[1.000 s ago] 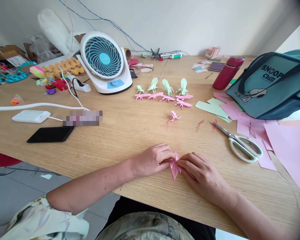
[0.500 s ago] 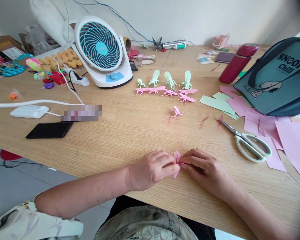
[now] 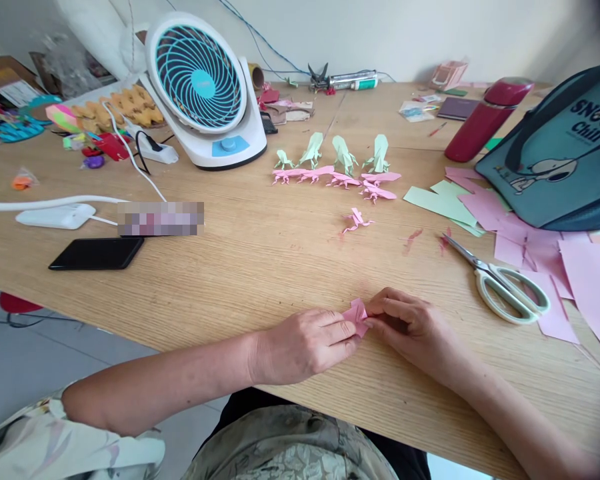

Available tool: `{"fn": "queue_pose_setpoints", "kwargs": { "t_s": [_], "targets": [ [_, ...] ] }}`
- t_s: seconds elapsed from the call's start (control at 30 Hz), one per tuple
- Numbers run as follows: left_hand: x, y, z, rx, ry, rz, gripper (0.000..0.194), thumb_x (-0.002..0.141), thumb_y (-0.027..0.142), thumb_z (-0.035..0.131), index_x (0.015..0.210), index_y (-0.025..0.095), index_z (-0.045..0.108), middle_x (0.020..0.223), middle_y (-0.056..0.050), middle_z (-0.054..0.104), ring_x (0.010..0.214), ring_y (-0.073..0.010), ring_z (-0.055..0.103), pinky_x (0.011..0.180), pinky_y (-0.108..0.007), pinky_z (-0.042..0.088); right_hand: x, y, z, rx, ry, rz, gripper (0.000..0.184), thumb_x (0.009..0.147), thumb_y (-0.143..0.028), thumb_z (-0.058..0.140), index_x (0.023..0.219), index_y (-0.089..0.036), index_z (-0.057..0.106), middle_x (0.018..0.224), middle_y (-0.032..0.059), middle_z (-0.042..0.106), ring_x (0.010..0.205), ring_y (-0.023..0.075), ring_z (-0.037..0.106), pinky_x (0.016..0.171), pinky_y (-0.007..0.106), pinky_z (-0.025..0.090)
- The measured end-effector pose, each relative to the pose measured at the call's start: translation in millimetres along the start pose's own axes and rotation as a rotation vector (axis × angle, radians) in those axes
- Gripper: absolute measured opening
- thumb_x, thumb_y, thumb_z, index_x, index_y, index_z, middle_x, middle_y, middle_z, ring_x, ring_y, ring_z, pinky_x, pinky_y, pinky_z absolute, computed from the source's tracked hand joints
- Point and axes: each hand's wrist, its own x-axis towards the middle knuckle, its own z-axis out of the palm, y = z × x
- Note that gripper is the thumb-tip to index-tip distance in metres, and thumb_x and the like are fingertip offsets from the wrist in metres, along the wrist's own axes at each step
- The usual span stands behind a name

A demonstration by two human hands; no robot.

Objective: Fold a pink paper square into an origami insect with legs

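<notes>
A small piece of folded pink paper [image 3: 357,313] is held between my two hands, just above the table near its front edge. My left hand [image 3: 313,341] is closed on its left side, with the fingers covering part of it. From the right, my right hand [image 3: 410,327] pinches its edge between thumb and fingers. Beyond the hands stands a single pink origami insect [image 3: 356,220]. Farther back are several pink origami insects [image 3: 340,180] in a row, and behind them several pale green ones [image 3: 344,155].
Scissors [image 3: 500,283] lie open at the right beside pink paper sheets [image 3: 593,287] and green sheets [image 3: 443,203]. A red flask [image 3: 485,123] and a teal bag [image 3: 555,160] stand behind. To the left are a fan [image 3: 200,87], a black phone [image 3: 96,253] and a white cable [image 3: 55,200].
The pink paper has been turned and its folds look different; more of it shows above my left fingers. My left fingers have shifted over its lower part. The view has moved slightly.
</notes>
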Motion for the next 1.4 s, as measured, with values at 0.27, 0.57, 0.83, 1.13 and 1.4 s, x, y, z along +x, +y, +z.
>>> {"fn": "queue_pose_setpoints", "kwargs": {
  "t_s": [0.27, 0.57, 0.83, 1.13, 1.4],
  "targets": [
    [-1, -1, -2.0, 0.057, -0.004, 0.051, 0.029, 0.098, 0.012, 0.05, 0.122, 0.006, 0.065, 0.125, -0.016, 0.068, 0.12, -0.0223, 0.064, 0.109, -0.033, 0.051, 1, 2, 8, 0.004, 0.048, 0.169, 0.009, 0.091, -0.026, 0.06, 0.088, -0.023, 0.068, 0.074, -0.0012, 0.068, 0.06, 0.0129, 0.059, 0.054, 0.024, 0.044],
    [-1, 2, -5.5, 0.155, -0.067, 0.116, 0.034, 0.098, 0.011, 0.047, 0.126, -0.003, 0.061, 0.135, -0.025, 0.06, 0.128, -0.0293, 0.059, 0.112, -0.036, 0.048, 4, -1, 13, -0.089, 0.115, 0.224, 0.006, 0.089, -0.028, 0.06, 0.091, -0.023, 0.06, 0.066, -0.0027, 0.064, 0.055, 0.0132, 0.058, 0.052, 0.025, 0.044],
    [2, 4, -5.6, 0.2, -0.11, 0.108, 0.03, 0.098, 0.012, 0.047, 0.121, 0.001, 0.063, 0.138, -0.025, 0.057, 0.132, -0.0285, 0.055, 0.113, -0.034, 0.047, 2, -1, 14, -0.1, 0.13, 0.219, 0.006, 0.088, -0.025, 0.061, 0.091, -0.023, 0.057, 0.064, -0.0049, 0.062, 0.053, 0.0116, 0.054, 0.052, 0.023, 0.041],
    [5, 6, -7.8, 0.236, -0.135, 0.085, 0.027, 0.099, 0.014, 0.047, 0.118, 0.002, 0.063, 0.14, -0.025, 0.054, 0.138, -0.0281, 0.049, 0.116, -0.035, 0.044, -1, 1, 6, -0.016, 0.09, 0.082, 0.015, 0.096, -0.019, 0.055, 0.094, -0.022, 0.069, 0.084, 0.0013, 0.064, 0.07, 0.0128, 0.059, 0.062, 0.025, 0.045],
    [10, 7, -11.0, 0.272, -0.121, 0.108, 0.027, 0.098, 0.013, 0.046, 0.113, -0.002, 0.063, 0.14, -0.031, 0.052, 0.137, -0.03, 0.049, 0.12, -0.038, 0.039, -35, 9, -6, -0.164, -0.044, -0.234, 0.043, 0.099, -0.01, 0.046, 0.14, -0.024, 0.053, 0.125, 0.0108, 0.059, 0.111, 0.0201, 0.059, 0.093, 0.034, 0.051]
  ]
}}
